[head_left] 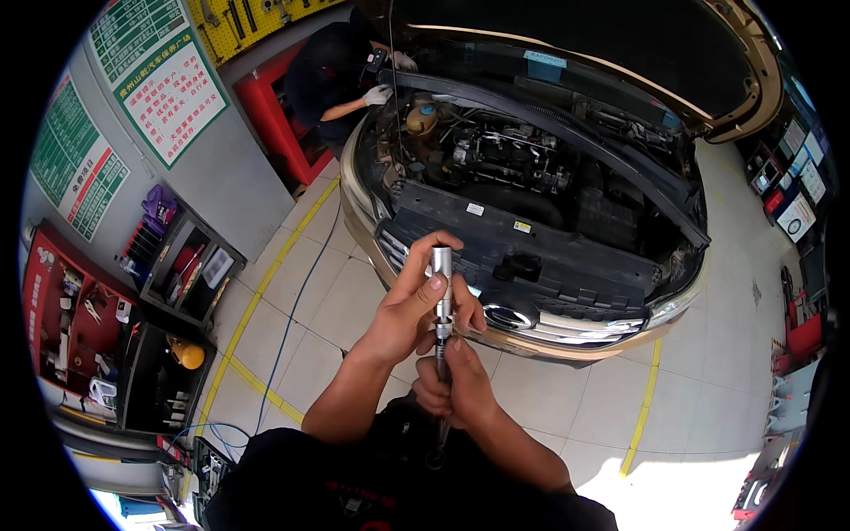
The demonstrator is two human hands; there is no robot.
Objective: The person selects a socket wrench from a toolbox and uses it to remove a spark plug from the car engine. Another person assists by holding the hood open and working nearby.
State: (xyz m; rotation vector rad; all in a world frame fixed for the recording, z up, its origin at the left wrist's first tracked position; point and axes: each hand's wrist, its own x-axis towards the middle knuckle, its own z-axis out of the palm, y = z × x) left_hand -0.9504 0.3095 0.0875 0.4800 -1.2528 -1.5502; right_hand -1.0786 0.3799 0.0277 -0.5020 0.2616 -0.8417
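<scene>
In front of my chest, both hands hold a metal socket wrench upright. Its bright silver socket points up toward the car. My left hand is closed around the socket, thumb pressed on its side and index finger curled by its top. Just below, my right hand wraps the shaft, thumb along it. The lower end of the tool shows beneath that hand, against my dark clothing. Beyond my hands stands a car with its hood raised, its engine exposed behind a black front cover.
A co-worker in dark clothes and white gloves leans over the car's left side. Red cabinets and dark shelves line the left. A blue hose crosses the tiled floor beside yellow lines. The raised hood overhangs the far right.
</scene>
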